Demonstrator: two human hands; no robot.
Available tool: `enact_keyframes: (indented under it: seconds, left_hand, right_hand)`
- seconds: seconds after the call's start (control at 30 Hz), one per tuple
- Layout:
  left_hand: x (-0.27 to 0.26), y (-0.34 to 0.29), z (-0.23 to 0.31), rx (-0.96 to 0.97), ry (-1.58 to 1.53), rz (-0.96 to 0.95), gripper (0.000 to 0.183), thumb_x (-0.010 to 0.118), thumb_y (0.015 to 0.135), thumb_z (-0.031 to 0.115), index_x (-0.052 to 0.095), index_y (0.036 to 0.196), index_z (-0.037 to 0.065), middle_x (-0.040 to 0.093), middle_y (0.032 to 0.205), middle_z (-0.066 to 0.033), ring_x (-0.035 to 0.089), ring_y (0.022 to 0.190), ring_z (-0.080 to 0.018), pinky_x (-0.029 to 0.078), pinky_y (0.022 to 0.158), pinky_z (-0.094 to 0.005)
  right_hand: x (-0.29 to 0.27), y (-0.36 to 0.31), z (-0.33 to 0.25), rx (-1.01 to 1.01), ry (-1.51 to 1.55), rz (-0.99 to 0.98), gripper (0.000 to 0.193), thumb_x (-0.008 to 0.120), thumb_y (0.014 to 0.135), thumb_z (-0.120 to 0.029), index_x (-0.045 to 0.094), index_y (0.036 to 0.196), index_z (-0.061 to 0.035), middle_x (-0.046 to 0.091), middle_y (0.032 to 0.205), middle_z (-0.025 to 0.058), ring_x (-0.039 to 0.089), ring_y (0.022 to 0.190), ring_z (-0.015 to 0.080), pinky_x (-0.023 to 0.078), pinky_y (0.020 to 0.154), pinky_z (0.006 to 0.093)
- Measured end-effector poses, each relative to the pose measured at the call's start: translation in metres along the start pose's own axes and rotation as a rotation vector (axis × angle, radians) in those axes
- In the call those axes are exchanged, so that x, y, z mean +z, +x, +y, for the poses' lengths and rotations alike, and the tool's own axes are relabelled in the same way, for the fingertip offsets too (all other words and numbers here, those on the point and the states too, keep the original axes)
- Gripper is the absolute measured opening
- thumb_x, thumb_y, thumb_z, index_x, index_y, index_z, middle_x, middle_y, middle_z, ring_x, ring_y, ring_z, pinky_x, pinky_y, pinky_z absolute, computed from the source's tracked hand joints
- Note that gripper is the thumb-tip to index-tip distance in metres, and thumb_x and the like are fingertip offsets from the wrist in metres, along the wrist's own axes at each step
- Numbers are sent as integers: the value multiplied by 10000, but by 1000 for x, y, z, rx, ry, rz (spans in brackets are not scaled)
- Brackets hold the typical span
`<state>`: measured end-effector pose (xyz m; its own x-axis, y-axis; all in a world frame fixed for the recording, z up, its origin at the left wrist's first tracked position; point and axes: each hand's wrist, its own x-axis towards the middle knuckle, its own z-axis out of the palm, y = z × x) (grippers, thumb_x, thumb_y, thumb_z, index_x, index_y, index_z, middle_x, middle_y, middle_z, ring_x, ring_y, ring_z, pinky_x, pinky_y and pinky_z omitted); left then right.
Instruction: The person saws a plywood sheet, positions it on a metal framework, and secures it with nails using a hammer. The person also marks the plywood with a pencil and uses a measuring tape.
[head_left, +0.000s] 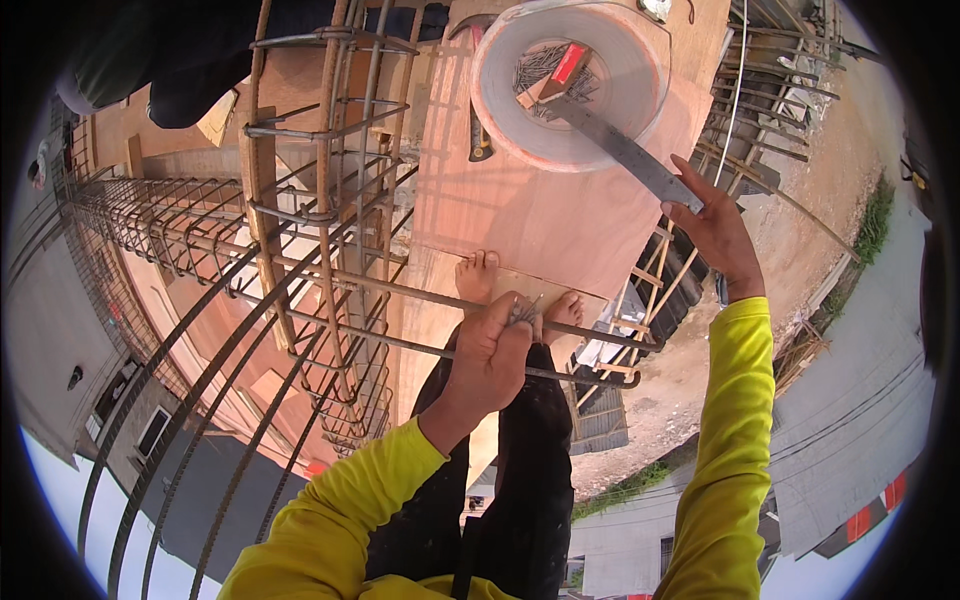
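Both bare hands are gripping something. At the centre of the view, the left hand (487,350) is closing its fingers around a small bunch of nails (524,311), whose ends are sticking out beside the thumb. Toward half past two, the right hand (718,232) is pinching the near end of a square-like tool (635,155) between thumb and fingers.

This tool is reaching toward one o'clock, into the mouth of a round whitish bucket (640,60). Inside the bucket, many loose grey nails (537,65) are lying in a tangled heap, and the tool's head is covering part of them. A thin wire handle (669,82) is curving along the bucket's right side.

As for its look, the tool is showing a flat, long, dull-grey metal blade; its head is showing brown wood and a bright red face.

At twelve o'clock, a tool with a black and yellow handle (481,145) is lying just beside the bucket, on reddish plywood (560,210). Two bare feet (477,276) are standing near the left hand. Steel bars (430,295) are passing below that hand, and toward half past ten a rebar cage (325,150) is rising.
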<state>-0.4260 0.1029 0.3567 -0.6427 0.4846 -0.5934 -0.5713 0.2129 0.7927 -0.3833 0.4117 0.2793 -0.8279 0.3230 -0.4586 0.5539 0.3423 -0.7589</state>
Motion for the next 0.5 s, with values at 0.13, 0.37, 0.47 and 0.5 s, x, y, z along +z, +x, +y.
enact_keyframes:
  seconds: [0.13,0.37,0.47,0.5]
  left_hand:
    - [-19,-112,-1,-292,58,-25,121,441,926,0,534,848,-8,466,639,-39,440,581,-95,372,535,-292]
    - [-26,-154,-34,-489,210,-81,125,499,948,94,535,854,20,518,631,-124,533,536,-262,419,528,-376]
    - [-35,-157,-43,-580,233,-110,143,519,950,127,523,851,25,537,659,-169,578,586,-354,446,551,-419]
    - [-40,-157,-46,-561,232,-107,140,519,950,126,525,853,24,536,657,-171,583,591,-357,448,554,-424]
  right_hand:
    - [30,-27,-44,-188,-222,307,226,697,917,-80,663,1128,-7,686,1016,140,683,925,297,550,820,376]
    - [244,25,-45,-203,-230,-289,553,623,925,-181,442,1407,20,550,1275,237,572,1178,417,482,990,505]
    - [301,102,-9,-50,-418,-55,820,697,898,-251,238,1514,35,422,1432,260,494,1282,457,466,1025,526]
    - [316,120,-2,-5,-473,73,878,717,888,-271,195,1523,36,395,1466,271,484,1303,452,470,1019,532]
